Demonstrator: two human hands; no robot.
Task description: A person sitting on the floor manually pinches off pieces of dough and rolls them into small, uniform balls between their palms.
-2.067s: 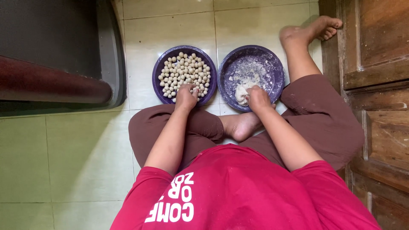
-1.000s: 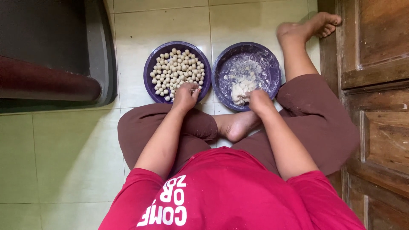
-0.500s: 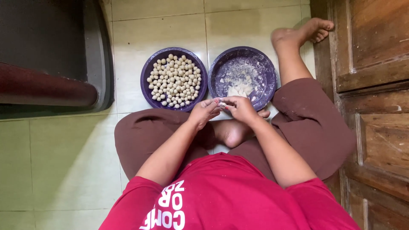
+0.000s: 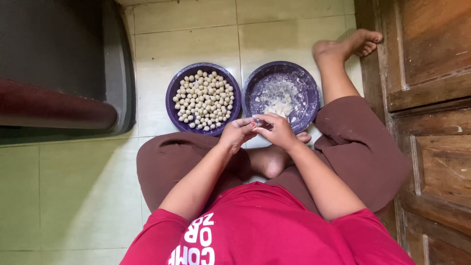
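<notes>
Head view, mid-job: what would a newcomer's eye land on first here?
First, the purple plate heaped with small pale dough balls on the tiled floor, and beside it a second purple plate dusted with flour and a little dough. Just below them, the left hand and right hand meet, fingertips pinching something small, above crossed legs in brown trousers.

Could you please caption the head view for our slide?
Seated person's hands, left hand and right hand, meet above two purple bowls of dough.

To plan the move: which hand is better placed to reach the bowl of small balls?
Probably the left hand: it is just at the rim of the bowl of balls, while the right hand is nearer the floury bowl.
</notes>
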